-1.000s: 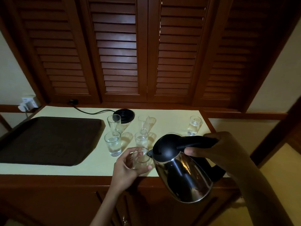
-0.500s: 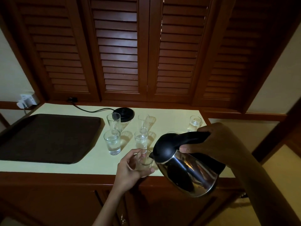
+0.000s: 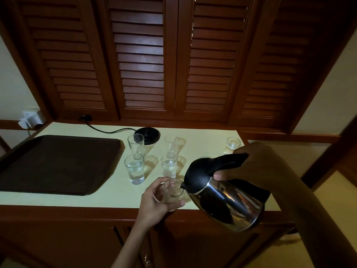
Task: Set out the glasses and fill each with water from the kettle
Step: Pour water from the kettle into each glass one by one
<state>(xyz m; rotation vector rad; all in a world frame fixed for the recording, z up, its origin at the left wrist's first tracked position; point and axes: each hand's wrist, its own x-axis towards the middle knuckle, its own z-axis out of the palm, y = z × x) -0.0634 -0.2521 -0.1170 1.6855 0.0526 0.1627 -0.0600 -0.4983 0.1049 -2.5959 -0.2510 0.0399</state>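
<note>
My left hand (image 3: 157, 202) grips a clear glass (image 3: 172, 191) near the counter's front edge. My right hand (image 3: 251, 161) holds the black handle of a steel kettle (image 3: 224, 200), tilted left with its spout touching the held glass's rim. Several other glasses stand on the cream counter (image 3: 108, 196): one with water at front left (image 3: 134, 169), one behind it (image 3: 135, 144), a third with water (image 3: 168, 166), a tall one (image 3: 171, 146), and one at the far right (image 3: 232, 145).
A dark brown tray (image 3: 56, 163) lies on the counter's left. The black kettle base (image 3: 148, 134) with its cord sits at the back. Louvred wooden doors (image 3: 143, 60) rise behind, and a wooden cabinet front (image 3: 77, 238) lies below the counter edge.
The kettle has tipped further to the left and moved up, bringing its spout to the rim of the glass in my left hand. The other glasses have stayed put.
</note>
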